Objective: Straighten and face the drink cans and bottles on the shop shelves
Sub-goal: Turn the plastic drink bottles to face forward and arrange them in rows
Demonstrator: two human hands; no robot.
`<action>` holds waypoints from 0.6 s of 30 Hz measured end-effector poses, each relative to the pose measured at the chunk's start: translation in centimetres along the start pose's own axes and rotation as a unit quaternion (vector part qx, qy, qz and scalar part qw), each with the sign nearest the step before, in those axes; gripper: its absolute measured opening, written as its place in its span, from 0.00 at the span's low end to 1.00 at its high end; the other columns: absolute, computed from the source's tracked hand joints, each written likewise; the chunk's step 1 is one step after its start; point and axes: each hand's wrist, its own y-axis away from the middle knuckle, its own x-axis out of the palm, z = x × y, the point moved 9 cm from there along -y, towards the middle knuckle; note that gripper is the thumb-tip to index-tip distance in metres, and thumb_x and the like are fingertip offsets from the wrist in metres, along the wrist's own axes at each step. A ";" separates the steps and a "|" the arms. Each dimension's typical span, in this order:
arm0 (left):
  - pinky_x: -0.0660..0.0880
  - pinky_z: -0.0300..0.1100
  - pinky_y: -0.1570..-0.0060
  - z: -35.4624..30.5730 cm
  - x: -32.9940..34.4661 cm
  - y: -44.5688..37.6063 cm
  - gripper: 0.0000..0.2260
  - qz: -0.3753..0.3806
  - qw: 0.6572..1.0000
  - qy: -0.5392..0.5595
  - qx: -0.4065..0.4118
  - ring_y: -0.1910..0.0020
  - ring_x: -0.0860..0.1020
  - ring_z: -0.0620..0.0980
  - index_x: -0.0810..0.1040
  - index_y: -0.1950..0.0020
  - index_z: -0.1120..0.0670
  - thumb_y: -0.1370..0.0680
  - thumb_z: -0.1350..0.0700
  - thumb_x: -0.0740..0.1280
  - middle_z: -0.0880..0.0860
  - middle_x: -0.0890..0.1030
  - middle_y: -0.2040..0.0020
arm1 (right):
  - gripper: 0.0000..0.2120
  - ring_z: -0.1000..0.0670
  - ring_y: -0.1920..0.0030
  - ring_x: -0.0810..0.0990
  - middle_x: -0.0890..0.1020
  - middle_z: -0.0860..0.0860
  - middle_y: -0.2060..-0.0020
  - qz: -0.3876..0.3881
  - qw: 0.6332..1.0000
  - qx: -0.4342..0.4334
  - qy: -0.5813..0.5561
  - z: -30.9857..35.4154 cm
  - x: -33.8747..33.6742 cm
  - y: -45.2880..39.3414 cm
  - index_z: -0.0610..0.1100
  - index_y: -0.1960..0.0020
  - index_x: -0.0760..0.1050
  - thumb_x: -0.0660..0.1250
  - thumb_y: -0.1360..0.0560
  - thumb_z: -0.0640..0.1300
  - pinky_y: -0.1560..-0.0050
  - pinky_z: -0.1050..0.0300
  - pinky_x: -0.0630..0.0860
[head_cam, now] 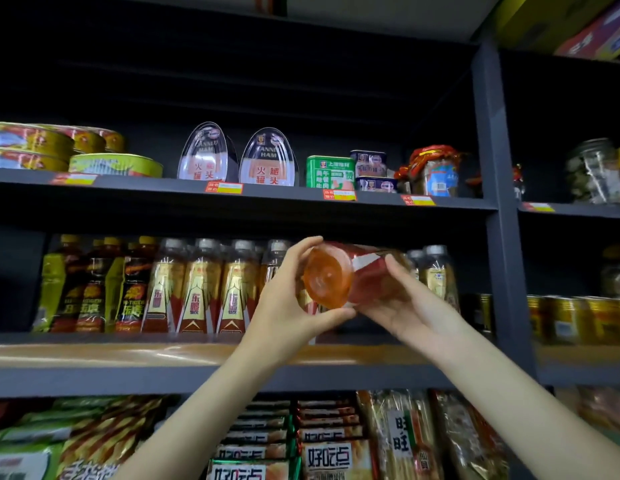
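Observation:
An orange drink bottle (pixel 331 275) with a red label is tipped on its side, its base facing me, in front of the middle shelf (pixel 128 355). My left hand (pixel 287 303) grips the bottle's base end from the left. My right hand (pixel 402 303) holds its body from below and the right. Behind them stand a row of gold-and-red labelled bottles (pixel 197 289) with silver caps and, further left, darker bottles (pixel 93 285) with yellow caps. A few more silver-capped bottles (pixel 436 271) stand to the right of my hands.
The upper shelf (pixel 267 194) carries flat fish tins, oval ham tins, green and blue meat tins and jars. Gold cans (pixel 575 320) fill the right bay past a dark upright post (pixel 499 202). Snack packets (pixel 336 445) fill the shelf below.

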 end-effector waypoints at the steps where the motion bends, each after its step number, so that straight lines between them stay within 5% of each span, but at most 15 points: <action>1: 0.73 0.29 0.47 0.5 0.3 0.0 0.35 0.018 1.000 0.011 -0.022 0.42 0.73 0.35 0.63 0.33 0.41 0.35 0.52 0.77 0.42 0.72 0.40 | 0.28 0.39 0.49 0.83 0.82 0.39 0.47 -0.010 0.999 -0.027 0.023 0.7 -0.2 0.0 0.38 0.36 0.73 0.72 0.34 0.44 0.55 0.45 0.82; 6: 0.79 0.38 0.52 2.2 1.5 0.1 0.31 0.060 0.993 0.009 -0.105 0.47 0.76 0.40 0.64 0.36 0.43 0.33 0.54 0.76 0.43 0.72 0.44 | 0.35 0.51 0.47 0.83 0.81 0.49 0.44 -0.009 0.971 -0.171 0.169 3.6 0.6 1.5 0.51 0.33 0.66 0.73 0.38 0.39 0.53 0.53 0.81; 12: 0.73 0.36 0.42 0.6 1.1 0.5 0.36 -0.025 0.986 -0.158 0.044 0.39 0.70 0.40 0.64 0.31 0.46 0.34 0.56 0.78 0.40 0.69 0.39 | 0.34 0.46 0.43 0.80 0.79 0.46 0.41 0.022 0.982 -0.125 0.139 2.4 1.0 1.8 0.50 0.33 0.66 0.73 0.38 0.45 0.44 0.45 0.78; 16: 0.67 0.34 0.39 0.6 2.3 0.4 0.35 0.039 0.973 -0.211 0.085 0.36 0.64 0.38 0.61 0.32 0.46 0.32 0.55 0.76 0.41 0.64 0.37 | 0.33 0.47 0.42 0.79 0.80 0.47 0.41 -0.020 0.971 -0.149 0.187 3.4 0.2 1.4 0.49 0.36 0.68 0.76 0.38 0.42 0.42 0.44 0.77; 18: 0.64 0.27 0.39 1.2 2.8 0.4 0.30 0.086 0.967 -0.224 0.083 0.38 0.62 0.33 0.62 0.33 0.45 0.29 0.55 0.73 0.40 0.63 0.37 | 0.33 0.51 0.41 0.78 0.79 0.52 0.42 -0.037 0.929 -0.223 0.292 5.0 0.1 1.9 0.53 0.38 0.68 0.78 0.38 0.41 0.40 0.46 0.75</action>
